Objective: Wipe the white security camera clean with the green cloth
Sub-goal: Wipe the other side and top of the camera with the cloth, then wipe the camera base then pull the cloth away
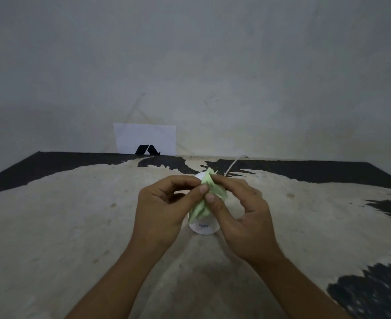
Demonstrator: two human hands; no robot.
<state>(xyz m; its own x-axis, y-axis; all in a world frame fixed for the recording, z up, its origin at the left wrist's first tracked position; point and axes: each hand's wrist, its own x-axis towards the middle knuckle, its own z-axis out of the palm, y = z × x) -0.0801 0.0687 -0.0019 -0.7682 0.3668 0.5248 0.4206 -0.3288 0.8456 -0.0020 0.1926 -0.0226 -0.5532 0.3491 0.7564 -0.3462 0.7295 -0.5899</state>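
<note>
The white security camera (203,227) stands on the worn table (51,226), mostly hidden behind my hands; only its round base and a bit of its top show. A crumpled pale green cloth (207,194) drapes over its front. My left hand (164,210) curls around the camera's left side, thumb touching the cloth. My right hand (242,210) pinches the cloth between thumb and fingers against the camera. A thin white cable (233,164) runs from behind the camera toward the wall.
A white sheet of paper with a black logo (146,140) leans against the grey wall at the table's back edge. The tabletop is beige with black patches along the back and right side.
</note>
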